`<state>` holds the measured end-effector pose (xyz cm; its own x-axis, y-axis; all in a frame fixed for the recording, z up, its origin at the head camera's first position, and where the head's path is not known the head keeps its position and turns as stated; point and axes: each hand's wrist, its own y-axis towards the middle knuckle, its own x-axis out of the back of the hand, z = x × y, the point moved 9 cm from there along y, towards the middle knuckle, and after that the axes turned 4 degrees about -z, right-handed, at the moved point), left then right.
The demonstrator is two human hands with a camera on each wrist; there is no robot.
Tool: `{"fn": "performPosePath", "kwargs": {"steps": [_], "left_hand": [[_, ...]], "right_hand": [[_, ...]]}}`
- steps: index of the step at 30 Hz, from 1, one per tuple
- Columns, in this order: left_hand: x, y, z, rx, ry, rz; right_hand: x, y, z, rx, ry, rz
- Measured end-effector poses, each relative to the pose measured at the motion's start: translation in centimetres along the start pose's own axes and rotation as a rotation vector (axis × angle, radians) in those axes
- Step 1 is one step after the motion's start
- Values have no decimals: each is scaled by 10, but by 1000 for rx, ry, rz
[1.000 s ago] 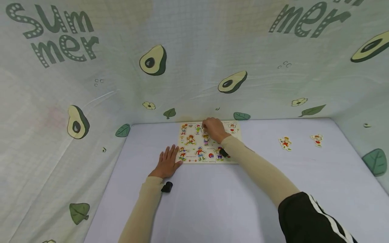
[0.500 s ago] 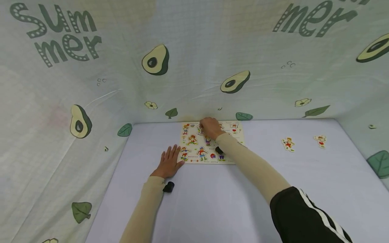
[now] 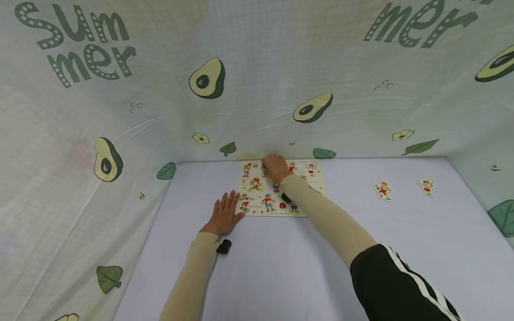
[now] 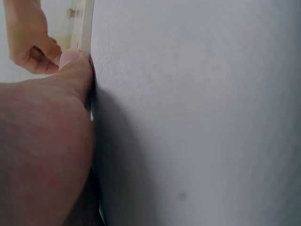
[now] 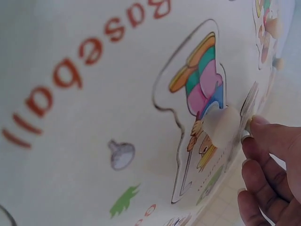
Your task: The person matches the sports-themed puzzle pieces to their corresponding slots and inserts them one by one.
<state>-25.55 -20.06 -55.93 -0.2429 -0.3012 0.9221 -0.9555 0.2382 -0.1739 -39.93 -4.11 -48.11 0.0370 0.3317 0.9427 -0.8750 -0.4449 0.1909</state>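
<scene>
A wooden knob puzzle board (image 3: 288,213) with sport figures lies at the back of the table. Over its top row, my right hand (image 3: 275,167) pinches a puzzle piece (image 5: 249,98) between thumb and fingers. The piece shows nearly edge-on in the right wrist view, so its picture is hidden. Close to it on the board sits a golfer piece (image 5: 207,75) with a pale round knob (image 5: 222,126). My left hand (image 3: 222,216) rests with fingers spread at the board's left edge; its thumb (image 4: 75,70) touches the front corner in the left wrist view.
Two loose figure pieces lie to the right of the board: a soccer player (image 3: 383,191) and a figure in red and white (image 3: 426,187). An avocado-print cloth (image 3: 257,89) hangs right behind the board. My right forearm covers part of the board.
My right hand has shifted a little to the left along the board's top row, uncovering figures on its right. The left hand stays in place. The head view has turned slightly.
</scene>
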Motion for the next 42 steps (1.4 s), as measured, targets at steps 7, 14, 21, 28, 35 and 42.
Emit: {"fn": "performPosePath", "kwargs": {"steps": [7, 14, 21, 28, 35, 42], "left_hand": [[-1, 1, -5, -4, 2, 5], [-2, 0, -7, -15, -15, 2], [-1, -1, -5, -5, -26, 2], [2, -2, -3, -3, -24, 10], [0, -2, -1, 1, -22, 20], [-1, -1, -3, -2, -27, 19]], "right_hand": [[2, -2, -2, -32, -9, -1], [10, -10, -4, -23, -26, 3], [43, -29, -13, -12, -57, -60], [73, -58, -40, -53, -61, -108], [86, -90, -68, -63, -87, -122], [101, -125, -88, -62, -149, -145]]}}
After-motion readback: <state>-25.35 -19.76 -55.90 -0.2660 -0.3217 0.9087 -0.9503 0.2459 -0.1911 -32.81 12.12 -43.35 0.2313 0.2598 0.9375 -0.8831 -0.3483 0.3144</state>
